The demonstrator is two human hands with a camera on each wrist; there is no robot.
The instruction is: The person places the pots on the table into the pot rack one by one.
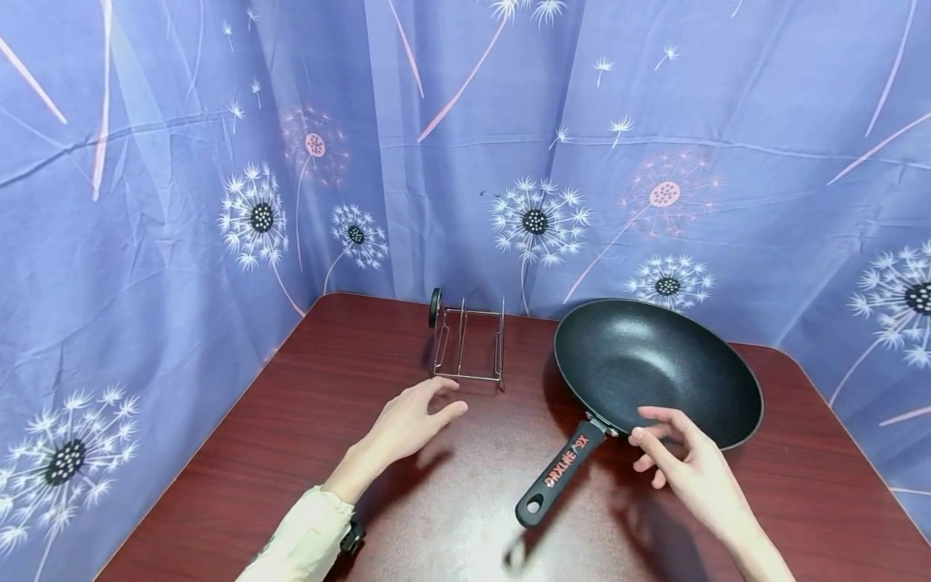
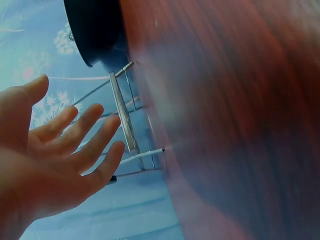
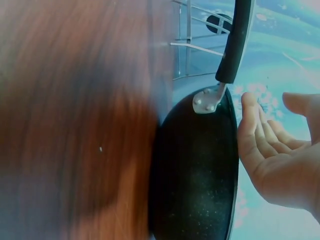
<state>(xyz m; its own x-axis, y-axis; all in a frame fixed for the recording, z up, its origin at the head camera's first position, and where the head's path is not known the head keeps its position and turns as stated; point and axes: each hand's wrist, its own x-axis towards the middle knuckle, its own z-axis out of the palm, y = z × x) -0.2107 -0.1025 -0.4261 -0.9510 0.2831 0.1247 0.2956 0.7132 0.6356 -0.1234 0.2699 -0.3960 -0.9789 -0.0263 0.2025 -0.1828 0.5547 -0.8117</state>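
Observation:
A black frying pan point(image 1: 647, 364) sits on the right of the table, its handle point(image 1: 560, 477) pointing toward the near edge. My right hand point(image 1: 687, 469) hovers by the pan's near rim, fingers loosely bent and holding nothing. In the right wrist view that hand point(image 3: 282, 150) is beside the pan point(image 3: 195, 165). A small metal wire rack point(image 1: 469, 377) with a black round part point(image 1: 435, 308) stands at the back. My left hand point(image 1: 410, 420) is just in front of the rack, fingers spread and nothing in them. The left wrist view shows this hand point(image 2: 65, 150) overlapping the rack point(image 2: 122, 112).
The dark red wooden table point(image 1: 291, 420) is bordered at the back and sides by a blue curtain point(image 1: 465, 162) with dandelion prints. A dark band point(image 1: 352, 537) shows at the left sleeve point(image 1: 309, 529).

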